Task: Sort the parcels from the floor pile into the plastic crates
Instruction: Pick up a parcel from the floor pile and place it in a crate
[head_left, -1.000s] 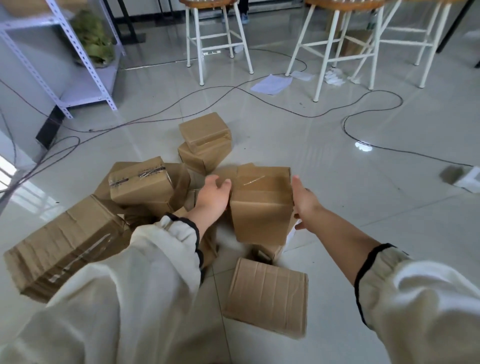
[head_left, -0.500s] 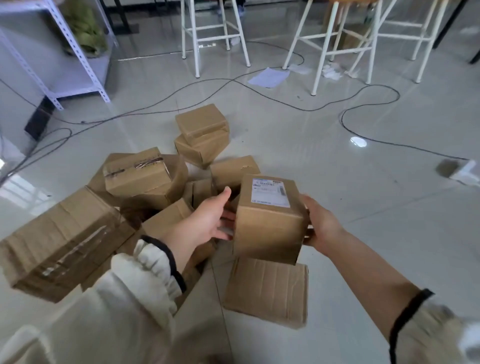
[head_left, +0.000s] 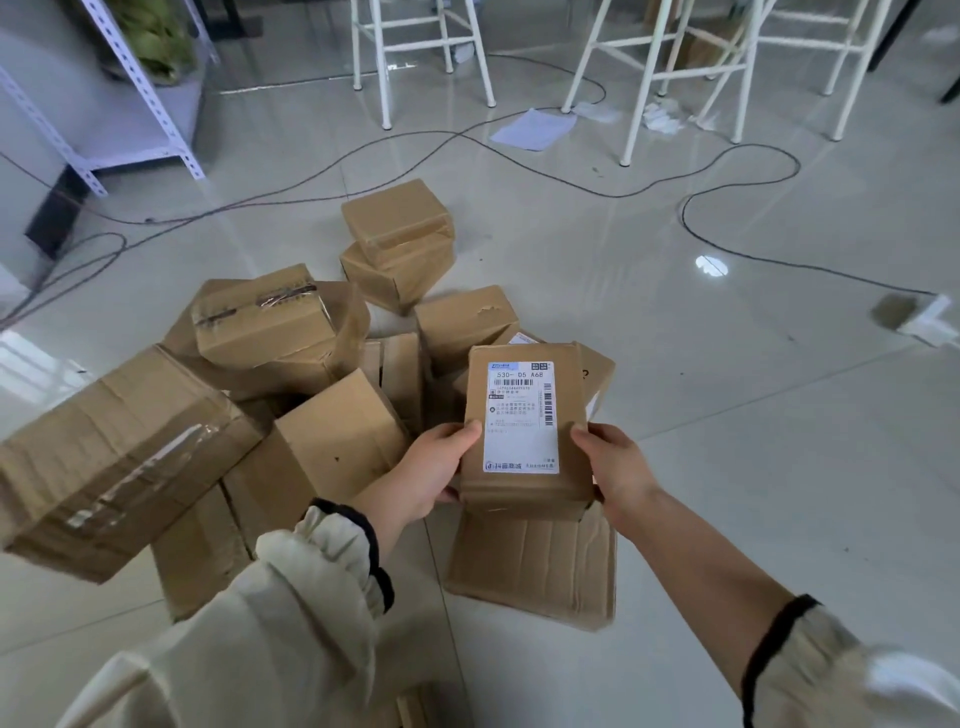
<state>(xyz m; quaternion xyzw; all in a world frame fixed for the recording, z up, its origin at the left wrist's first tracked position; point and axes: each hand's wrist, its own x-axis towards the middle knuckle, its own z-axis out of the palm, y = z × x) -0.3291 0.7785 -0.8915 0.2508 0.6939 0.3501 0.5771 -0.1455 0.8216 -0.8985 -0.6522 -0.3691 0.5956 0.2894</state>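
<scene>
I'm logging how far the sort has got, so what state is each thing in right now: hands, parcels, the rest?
Labelled parcel: held up, label facing the camera.
Left hand: grips the parcel's left edge.
Right hand: grips its right edge.
Flat parcel: lying on the floor, creased.
Large taped box: tilted, one end raised.
Top far parcel: stacked on the lower far parcel.
Paper sheet: flat on the floor.

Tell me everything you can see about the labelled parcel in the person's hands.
The parcel is a brown cardboard box, closed, held above the pile with its broad face tilted toward the camera. A white shipping label with barcodes and 530- D5 A68 sits on that face. The left hand grips its left edge, the right hand its right.
</scene>
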